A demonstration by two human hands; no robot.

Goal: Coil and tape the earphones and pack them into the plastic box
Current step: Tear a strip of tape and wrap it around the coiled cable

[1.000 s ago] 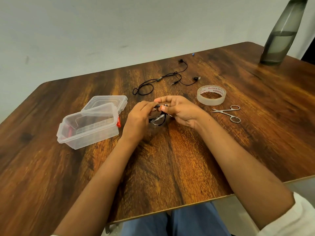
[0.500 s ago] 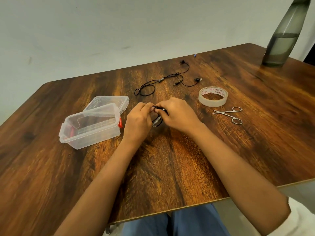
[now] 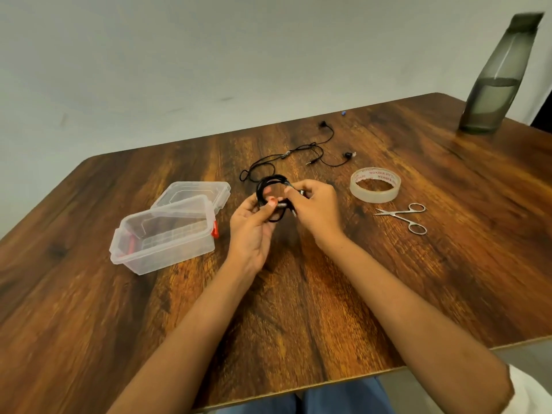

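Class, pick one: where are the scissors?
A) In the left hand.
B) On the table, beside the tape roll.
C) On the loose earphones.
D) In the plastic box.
B: the scissors lie on the table beside the tape roll, untouched.

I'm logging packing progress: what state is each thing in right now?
Held earphones: coiled, gripped by left hand and right hand
Other earphones: uncoiled, loose on table
Plastic box: open, lid off, lying behind it
Tape roll: lying flat, untouched
Scissors: closed, lying flat
Bottle: upright, partly filled
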